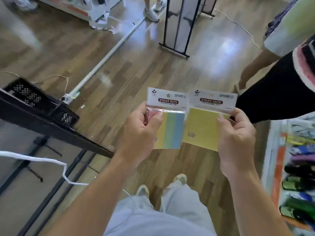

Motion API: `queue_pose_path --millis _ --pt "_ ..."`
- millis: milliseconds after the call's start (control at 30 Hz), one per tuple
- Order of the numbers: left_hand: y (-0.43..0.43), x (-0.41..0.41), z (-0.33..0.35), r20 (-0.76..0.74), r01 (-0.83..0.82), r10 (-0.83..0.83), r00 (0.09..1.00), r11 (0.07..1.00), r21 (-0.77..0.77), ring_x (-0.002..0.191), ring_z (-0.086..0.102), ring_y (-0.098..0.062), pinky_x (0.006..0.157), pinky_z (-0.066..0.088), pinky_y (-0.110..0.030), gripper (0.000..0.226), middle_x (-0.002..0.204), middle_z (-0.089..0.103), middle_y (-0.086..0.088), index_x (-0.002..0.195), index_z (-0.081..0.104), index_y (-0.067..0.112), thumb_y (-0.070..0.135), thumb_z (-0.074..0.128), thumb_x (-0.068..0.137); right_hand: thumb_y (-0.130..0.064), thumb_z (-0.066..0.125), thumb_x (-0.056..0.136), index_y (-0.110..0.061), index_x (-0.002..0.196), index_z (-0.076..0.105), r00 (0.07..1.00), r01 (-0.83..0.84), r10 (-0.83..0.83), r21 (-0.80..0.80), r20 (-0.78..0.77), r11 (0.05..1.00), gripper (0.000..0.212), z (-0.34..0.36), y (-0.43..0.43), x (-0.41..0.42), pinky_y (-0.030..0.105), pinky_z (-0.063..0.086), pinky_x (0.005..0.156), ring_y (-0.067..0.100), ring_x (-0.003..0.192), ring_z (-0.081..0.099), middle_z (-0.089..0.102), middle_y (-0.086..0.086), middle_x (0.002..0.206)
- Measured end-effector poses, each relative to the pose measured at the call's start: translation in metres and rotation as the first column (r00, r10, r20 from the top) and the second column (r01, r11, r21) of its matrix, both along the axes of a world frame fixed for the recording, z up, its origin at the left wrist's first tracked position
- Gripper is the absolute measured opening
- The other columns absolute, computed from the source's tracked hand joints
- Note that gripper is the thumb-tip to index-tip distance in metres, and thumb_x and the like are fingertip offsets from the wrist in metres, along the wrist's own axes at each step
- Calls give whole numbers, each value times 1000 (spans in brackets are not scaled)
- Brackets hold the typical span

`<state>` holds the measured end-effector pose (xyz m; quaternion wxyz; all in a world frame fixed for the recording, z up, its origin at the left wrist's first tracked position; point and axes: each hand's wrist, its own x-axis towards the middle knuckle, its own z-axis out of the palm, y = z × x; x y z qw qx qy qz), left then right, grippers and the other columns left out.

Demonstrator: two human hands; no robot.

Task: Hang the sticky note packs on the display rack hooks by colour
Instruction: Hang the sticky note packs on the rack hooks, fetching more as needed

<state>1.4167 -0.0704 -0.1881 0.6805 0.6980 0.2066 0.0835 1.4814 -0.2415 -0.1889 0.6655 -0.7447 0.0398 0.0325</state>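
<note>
I hold two sticky note packs side by side above the floor, each with a white header card reading "STICKY NOTE". My left hand (141,130) pinches the striped pack (172,130) of pink, yellow, green and blue notes near its top left corner. My right hand (237,138) pinches the plain yellow pack (201,128) at its upper right edge. The packs' inner edges nearly touch. A black display rack (42,120) with bare hooks stands at my left, below the hands' level.
A black crate (30,96) sits on the rack's top at the left. Another person's leg and black garment (272,92) stand close on the right. A shelf of goods (298,167) lines the right edge. A black-framed stand (180,26) and a white pole (105,55) are ahead on the wooden floor.
</note>
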Motion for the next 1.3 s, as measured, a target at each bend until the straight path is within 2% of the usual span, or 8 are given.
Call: queue_pose_path --millis 67,200,333,533,633,1000,1133,1300 --pt "2 41 -4 -9 -23 23 1000 1000 0 86 69 -15 71 57 -41 23 95 74 9 102 65 27 24 49 85 -9 50 99 -17 105 61 1000 -2 2 19 -17 1000 15 -7 1 45 21 53 57 4 72 68 73 -17 83" --pt "6 125 -10 4 -154 154 988 988 28 91 67 -29 76 55 -52 25 96 74 3 103 67 26 24 51 84 -8 48 99 -24 95 60 998 -49 50 54 -24 997 21 -17 8 146 17 48 49 1 64 64 70 -19 74" --pt "11 203 -1 29 -254 253 967 967 37 88 68 -11 72 57 -32 26 97 74 10 106 66 27 23 50 86 -8 47 99 -27 87 58 989 -145 145 46 -13 988 25 -10 20 243 16 44 45 -2 55 59 66 -20 66" --pt "26 308 10 18 -328 327 945 944 37 94 67 -21 78 55 -43 28 101 73 5 111 66 23 25 50 87 -7 47 99 -27 84 58 968 -250 249 46 11 967 26 -1 51 374 13 41 43 -4 54 57 67 -21 67" --pt "45 366 4 25 -364 364 931 931 23 93 67 -21 78 55 -40 29 101 73 5 111 66 22 25 50 87 -8 48 98 -27 85 61 961 -275 275 29 10 961 26 -6 73 434 16 44 44 -1 57 58 68 -19 71" --pt "161 644 16 48 -221 219 975 974 55 94 67 -25 79 54 -61 27 99 73 6 108 66 35 32 51 86 -6 48 98 -26 94 62 986 -164 164 -19 37 986 25 5 155 674 17 45 52 -1 59 60 70 -18 70" --pt "166 744 22 37 -106 104 994 992 70 92 69 -21 77 55 -61 23 97 73 8 100 66 41 32 51 85 -11 51 97 -27 97 64 999 -40 41 -18 33 999 21 6 150 753 28 45 61 6 63 60 70 -14 74" --pt "148 863 10 10 -20 19 1000 996 89 93 69 -18 81 55 -57 26 100 73 8 106 66 32 31 52 85 -7 51 97 -25 94 63 997 81 -82 26 17 996 22 -6 129 857 25 47 58 1 60 59 69 -16 70"
